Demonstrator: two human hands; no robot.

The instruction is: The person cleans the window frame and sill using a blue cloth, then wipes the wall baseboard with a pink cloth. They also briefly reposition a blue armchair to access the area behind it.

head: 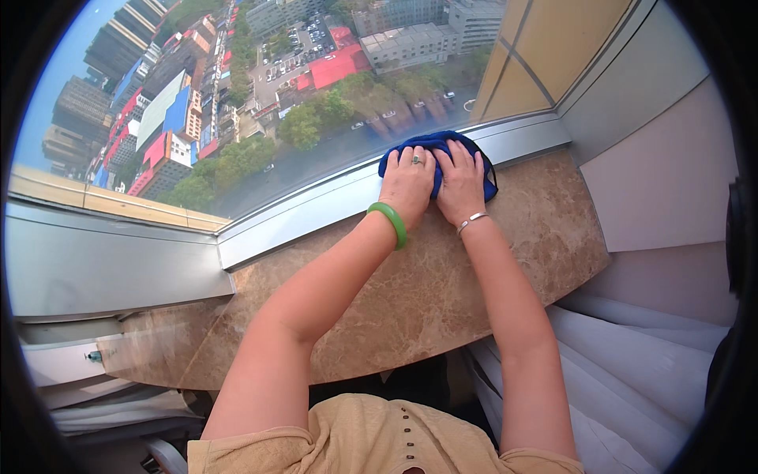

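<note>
A bunched dark blue cloth (434, 140) with a black edge lies against the lower window frame (331, 207), partly over the stone sill (414, 296). My left hand (410, 181) presses on the cloth's left half, its fingers curled over the top. It wears a ring with a green stone, and a green bangle circles the wrist. Beside it, nearly touching, my right hand (462, 186) holds down the right half with fingers slightly spread. A silver cuff bracelet is on that wrist. Both palms hide the middle of the cloth.
The window glass (266, 148) rises directly beyond the cloth, with buildings and trees far below. Metal frame posts (628, 83) stand at the right. White curtains (628, 355) hang at the right and lower left. A small bluish object (93, 356) sits at far left.
</note>
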